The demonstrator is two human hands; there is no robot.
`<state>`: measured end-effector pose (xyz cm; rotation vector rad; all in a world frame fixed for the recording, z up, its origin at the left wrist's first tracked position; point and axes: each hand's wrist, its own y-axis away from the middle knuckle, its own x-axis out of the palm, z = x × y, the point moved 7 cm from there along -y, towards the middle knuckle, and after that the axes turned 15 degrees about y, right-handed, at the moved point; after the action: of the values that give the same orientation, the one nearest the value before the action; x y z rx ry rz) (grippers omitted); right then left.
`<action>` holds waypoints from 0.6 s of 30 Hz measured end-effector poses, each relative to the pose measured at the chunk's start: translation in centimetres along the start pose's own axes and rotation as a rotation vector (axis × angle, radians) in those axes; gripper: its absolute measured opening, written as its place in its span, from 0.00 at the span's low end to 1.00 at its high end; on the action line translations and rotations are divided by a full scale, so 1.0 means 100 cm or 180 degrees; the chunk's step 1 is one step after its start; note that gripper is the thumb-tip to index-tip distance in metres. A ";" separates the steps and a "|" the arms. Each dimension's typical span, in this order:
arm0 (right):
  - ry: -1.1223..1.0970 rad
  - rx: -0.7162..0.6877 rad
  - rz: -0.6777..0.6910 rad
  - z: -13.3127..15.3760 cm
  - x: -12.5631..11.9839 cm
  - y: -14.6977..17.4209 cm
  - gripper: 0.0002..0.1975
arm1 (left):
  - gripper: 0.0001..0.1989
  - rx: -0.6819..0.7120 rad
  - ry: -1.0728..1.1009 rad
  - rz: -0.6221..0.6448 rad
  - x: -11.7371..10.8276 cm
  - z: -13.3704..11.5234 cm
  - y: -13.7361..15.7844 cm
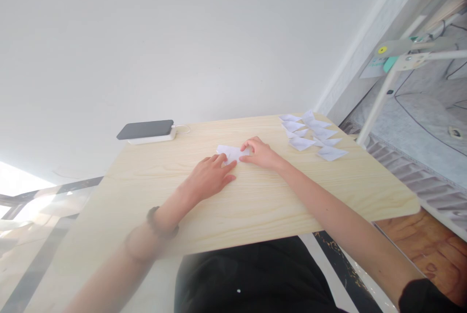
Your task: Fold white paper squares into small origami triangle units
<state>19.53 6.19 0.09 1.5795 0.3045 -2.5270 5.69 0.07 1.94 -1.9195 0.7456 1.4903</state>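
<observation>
A small piece of folded white paper [229, 151] lies on the light wood-grain table [175, 157]. My left hand [209, 175] rests over its lower left part, fingers stretched out and the tips pressing on it. At the paper's right end my right hand [260, 152] has thumb and fingers curled around the edge, gripping it. Part of the paper is covered by my fingers. Several folded white paper shapes with pointed ends [301, 143] stand in two rows at the table's back right, beyond my right hand.
A dark phone [146, 129] lies on a white block [153, 139] at the back left, with a white cable [184, 128] plugged in. A wall [219, 50] rises behind the table. White metal bars [379, 94] stand past the right edge.
</observation>
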 end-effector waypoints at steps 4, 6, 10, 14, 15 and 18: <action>-0.0131 -0.0117 0.0184 -0.001 0.000 -0.002 0.13 | 0.19 -0.0017 -0.0013 0.0023 0.000 0.000 0.000; -0.0202 -0.0157 0.0272 -0.004 0.000 -0.003 0.13 | 0.19 -0.0044 -0.0007 0.0039 0.000 0.000 0.000; -0.0295 -0.0118 0.0440 -0.009 0.000 -0.005 0.14 | 0.19 -0.0138 0.0048 0.0093 -0.001 0.002 0.000; -0.0317 -0.0132 0.0395 -0.011 -0.001 -0.003 0.13 | 0.18 -0.0169 0.0218 0.0070 -0.003 0.005 0.002; -0.0312 -0.0152 0.0350 -0.011 -0.001 -0.003 0.13 | 0.18 -0.0177 0.0290 0.0048 -0.004 0.007 0.002; -0.0193 -0.0198 0.0085 -0.008 -0.002 0.000 0.11 | 0.18 -0.0181 0.0618 -0.0053 -0.006 0.013 0.002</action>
<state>20.26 6.42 -0.05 1.4718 0.3486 -2.5144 4.58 0.97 2.25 -2.1301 0.7773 1.3412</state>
